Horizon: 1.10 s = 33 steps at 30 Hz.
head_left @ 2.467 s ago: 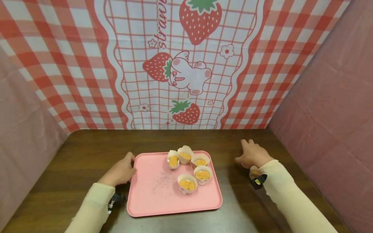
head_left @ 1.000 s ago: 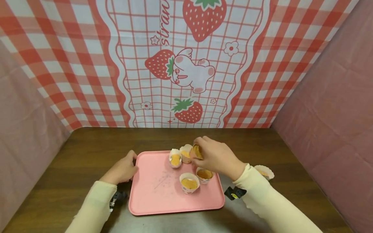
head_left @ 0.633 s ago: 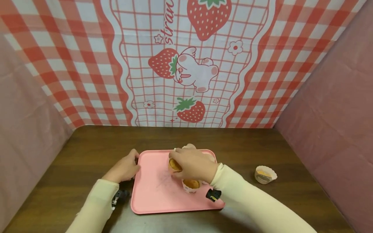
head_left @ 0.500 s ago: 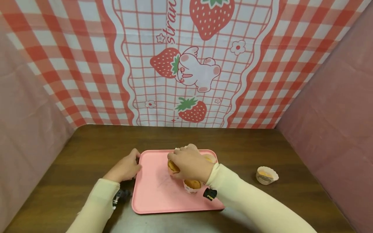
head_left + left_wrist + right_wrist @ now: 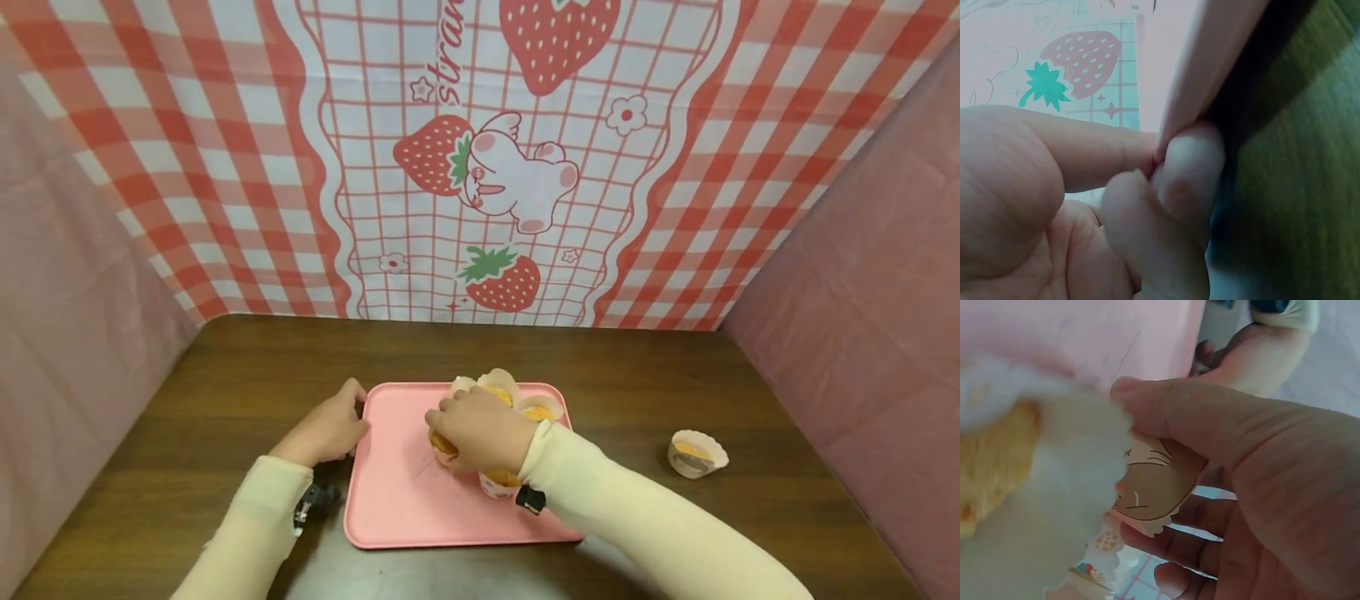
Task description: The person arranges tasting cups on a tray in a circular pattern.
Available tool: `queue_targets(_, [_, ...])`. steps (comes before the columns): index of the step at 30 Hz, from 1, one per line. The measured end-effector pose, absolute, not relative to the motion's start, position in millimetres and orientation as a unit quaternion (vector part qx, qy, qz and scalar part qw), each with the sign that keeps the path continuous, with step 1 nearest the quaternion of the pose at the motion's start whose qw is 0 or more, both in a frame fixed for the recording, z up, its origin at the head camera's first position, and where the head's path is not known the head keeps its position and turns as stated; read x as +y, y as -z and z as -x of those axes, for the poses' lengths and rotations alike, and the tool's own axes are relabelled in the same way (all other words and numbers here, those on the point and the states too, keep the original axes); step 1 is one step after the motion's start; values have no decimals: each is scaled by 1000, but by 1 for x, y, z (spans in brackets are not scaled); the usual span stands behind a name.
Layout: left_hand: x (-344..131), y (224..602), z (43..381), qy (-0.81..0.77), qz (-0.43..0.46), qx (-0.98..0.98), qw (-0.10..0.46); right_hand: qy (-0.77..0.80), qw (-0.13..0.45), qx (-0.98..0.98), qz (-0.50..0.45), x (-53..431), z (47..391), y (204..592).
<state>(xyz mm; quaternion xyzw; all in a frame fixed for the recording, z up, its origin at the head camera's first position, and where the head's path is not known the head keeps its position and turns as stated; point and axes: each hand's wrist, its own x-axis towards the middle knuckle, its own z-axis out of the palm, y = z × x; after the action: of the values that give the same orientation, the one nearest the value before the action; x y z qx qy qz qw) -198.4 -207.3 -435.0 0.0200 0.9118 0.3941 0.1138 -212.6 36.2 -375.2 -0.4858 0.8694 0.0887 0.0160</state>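
My left hand (image 5: 330, 427) grips the left edge of a pink tray (image 5: 397, 517); in the left wrist view its fingers pinch the tray's thin rim (image 5: 1194, 69). Over the tray's middle, my right hand (image 5: 487, 432) holds a cupcake (image 5: 442, 447) in a paper cup between thumb and fingers. The cup (image 5: 1160, 481) shows a brown cartoon print in the right wrist view. Behind that hand stand several more cupcakes, among them a back one (image 5: 498, 387) and a right one (image 5: 540, 410). A front cupcake (image 5: 499, 482) is partly covered by the wrist.
One more cupcake (image 5: 696, 454) sits on the brown wooden table (image 5: 630, 375), well right of the tray. A checked strawberry cloth (image 5: 225, 167) hangs at the back, with pink cloth (image 5: 862, 317) along the sides.
My right hand has come from the right side of the table to the tray, bringing a cupcake to its middle. The left hand keeps its grip on the tray.
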Motion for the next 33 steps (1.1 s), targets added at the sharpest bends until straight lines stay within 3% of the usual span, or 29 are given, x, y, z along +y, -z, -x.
queue_targets(5, [-207, 435, 199, -396, -20, 911, 114, -131, -36, 862, 489, 37, 221, 382])
queue_targets(16, [-207, 436, 200, -403, -14, 908, 117, -136, -47, 856, 497, 30, 231, 389])
queue_targets(25, [-205, 434, 200, -403, -17, 907, 122, -14, 48, 898, 437, 49, 239, 365])
queue_targets(33, [-207, 435, 199, -402, -18, 907, 123, 132, -47, 921, 365, 107, 244, 347])
